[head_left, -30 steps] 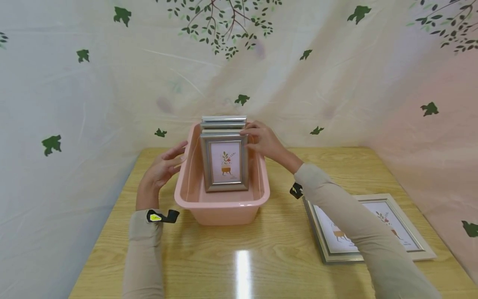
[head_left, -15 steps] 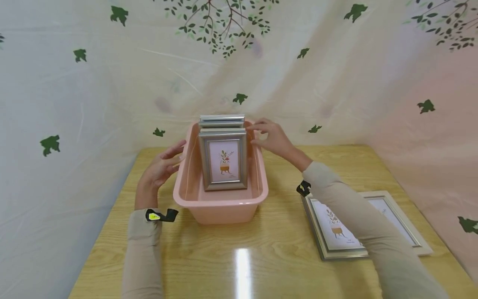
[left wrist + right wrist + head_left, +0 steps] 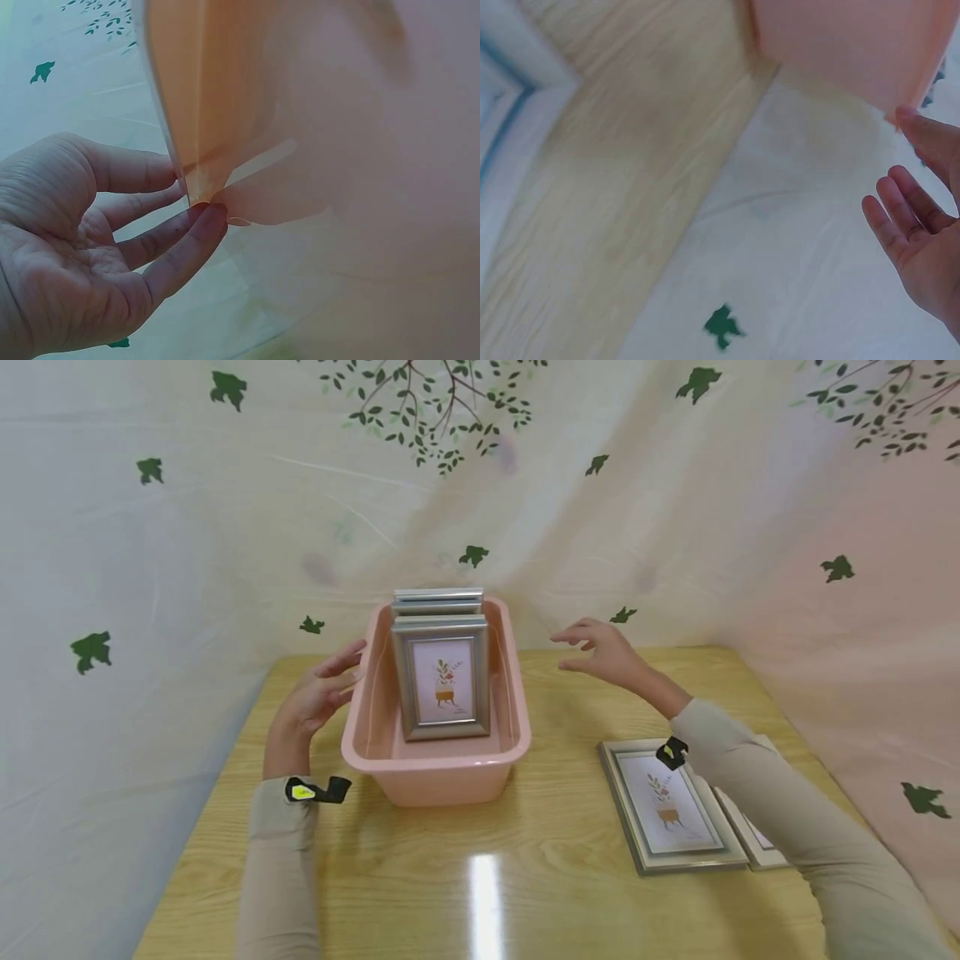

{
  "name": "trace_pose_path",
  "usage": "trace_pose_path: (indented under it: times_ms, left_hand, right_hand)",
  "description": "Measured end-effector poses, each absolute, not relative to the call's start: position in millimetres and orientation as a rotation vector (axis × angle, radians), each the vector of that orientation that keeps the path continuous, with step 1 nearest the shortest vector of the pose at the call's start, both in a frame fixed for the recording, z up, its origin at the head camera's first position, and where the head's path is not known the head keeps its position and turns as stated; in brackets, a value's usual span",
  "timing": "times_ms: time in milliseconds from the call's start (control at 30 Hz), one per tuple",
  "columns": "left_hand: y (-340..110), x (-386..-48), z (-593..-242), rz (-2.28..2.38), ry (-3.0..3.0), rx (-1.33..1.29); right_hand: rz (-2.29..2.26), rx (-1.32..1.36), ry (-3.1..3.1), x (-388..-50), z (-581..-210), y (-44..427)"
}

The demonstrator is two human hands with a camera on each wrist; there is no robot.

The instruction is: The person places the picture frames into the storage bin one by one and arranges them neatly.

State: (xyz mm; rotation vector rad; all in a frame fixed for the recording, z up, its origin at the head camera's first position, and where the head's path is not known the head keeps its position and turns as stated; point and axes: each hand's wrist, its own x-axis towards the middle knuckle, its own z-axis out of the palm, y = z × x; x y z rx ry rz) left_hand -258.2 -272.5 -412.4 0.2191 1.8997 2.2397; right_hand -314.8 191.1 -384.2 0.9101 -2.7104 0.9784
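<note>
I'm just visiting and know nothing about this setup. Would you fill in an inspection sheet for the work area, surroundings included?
Surface: wood-grain table, with a bright reflection toward the near side.
Job's things: pink tub with silvery picture frames standing in it; flat frames on the table to the right, partly hidden by the right sleeve.
Clutter: nothing seen.
Grip: left hand touches the tub's left side; right hand holds nothing, apart from the tub.
Cables: nothing seen.
Surroundings: pale, leafy-printed backdrop.
</note>
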Motion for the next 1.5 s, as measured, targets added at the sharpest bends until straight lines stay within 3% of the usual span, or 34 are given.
trace_pose_path:
  times_ms: [800,1500]
  left_hand:
    - [-271,-256,-408,2.226,1.89,0.184]
    - [-270,-253,-407,2.223,1.896,0.18]
  right_hand:
    - [0.699,0.893,-3.143,-260,-433,338]
    - [0.841,0.872,-3.183,-253,-466,357]
